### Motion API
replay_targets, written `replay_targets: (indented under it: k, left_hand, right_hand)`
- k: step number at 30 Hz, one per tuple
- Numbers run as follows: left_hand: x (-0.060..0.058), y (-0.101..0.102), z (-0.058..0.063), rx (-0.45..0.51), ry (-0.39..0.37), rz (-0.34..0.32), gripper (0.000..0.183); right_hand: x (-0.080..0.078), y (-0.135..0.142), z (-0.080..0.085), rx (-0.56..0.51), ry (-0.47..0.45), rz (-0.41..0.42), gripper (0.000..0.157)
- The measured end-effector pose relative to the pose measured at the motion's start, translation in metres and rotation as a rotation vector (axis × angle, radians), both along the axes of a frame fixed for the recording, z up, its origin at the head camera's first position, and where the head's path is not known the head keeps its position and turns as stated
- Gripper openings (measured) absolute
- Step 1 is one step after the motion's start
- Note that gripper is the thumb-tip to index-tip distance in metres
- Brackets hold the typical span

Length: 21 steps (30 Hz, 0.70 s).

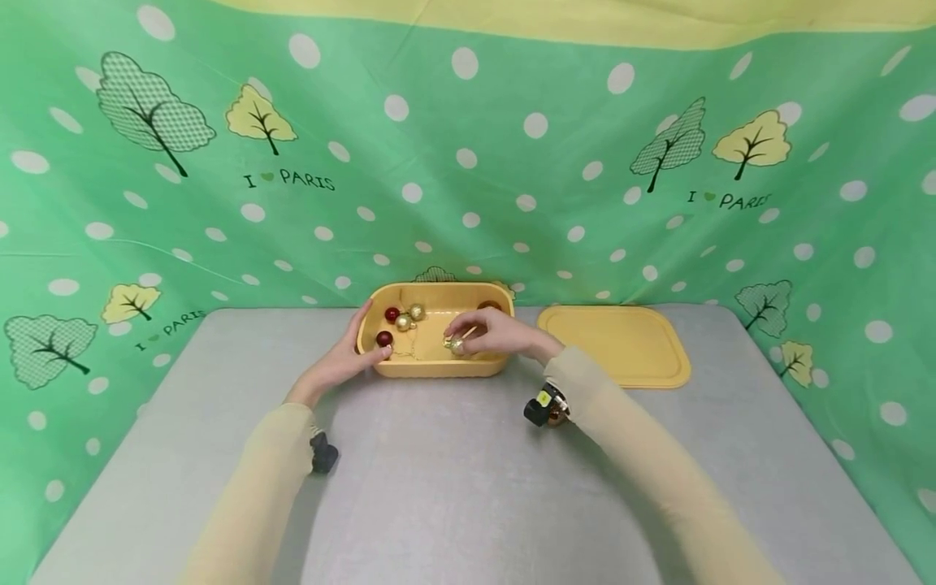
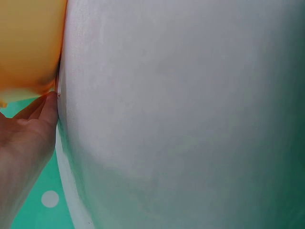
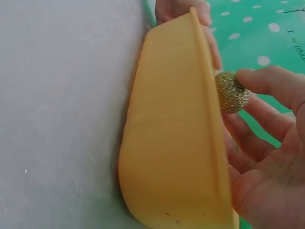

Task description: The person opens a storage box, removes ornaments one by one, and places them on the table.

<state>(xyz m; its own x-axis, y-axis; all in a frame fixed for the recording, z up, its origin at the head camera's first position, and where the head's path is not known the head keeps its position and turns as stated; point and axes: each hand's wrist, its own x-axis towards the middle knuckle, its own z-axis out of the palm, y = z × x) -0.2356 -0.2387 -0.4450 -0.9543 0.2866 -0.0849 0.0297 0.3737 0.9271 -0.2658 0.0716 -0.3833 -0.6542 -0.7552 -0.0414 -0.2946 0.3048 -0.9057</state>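
While the left hand (image 1: 342, 357) grips the left end of an open, yellow, rounded rectangular plastic box (image 1: 439, 370), thumb at the near rim and fingers along the outside, we see the right hand (image 1: 499, 331) over the box's right half. Its fingers pinch a small, glittery gold ball (image 3: 232, 93); from the right wrist we note that ball just beyond the rim of the near wall. Inside the box, toward the left, we count two shiny dark red balls (image 1: 384, 338) and two small gold balls (image 1: 404, 323), the gold pair near the upper red one. A rounded reddish-brown object (image 1: 488, 305) sits at the far right corner, partly hidden; we cannot tell its kind. The box stands on a grey table (image 1: 453, 487), near a hanging green cloth with white dots (image 1: 439, 231). To its right we record a flat yellow rounded rectangular lid (image 1: 617, 345), apart from the box.
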Motion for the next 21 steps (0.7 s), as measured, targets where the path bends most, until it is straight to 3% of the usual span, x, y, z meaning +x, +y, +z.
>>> replay_targets:
  k: [12,16,21]
  left_hand:
    - [0.001,0.000,0.001,0.003,-0.005,-0.004,0.099]
    - [0.002,0.002,0.003,-0.006,-0.003,-0.005,0.099]
    - [0.003,0.003,0.005,-0.019,0.001,-0.002,0.098]
  right_hand:
    - [0.016,0.039,0.016,-0.019,-0.007,-0.135,0.051]
    - [0.024,0.057,0.019,-0.011,0.015,-0.183,0.047]
    - [0.034,0.082,0.019,0.020,0.068,-0.222,0.031]
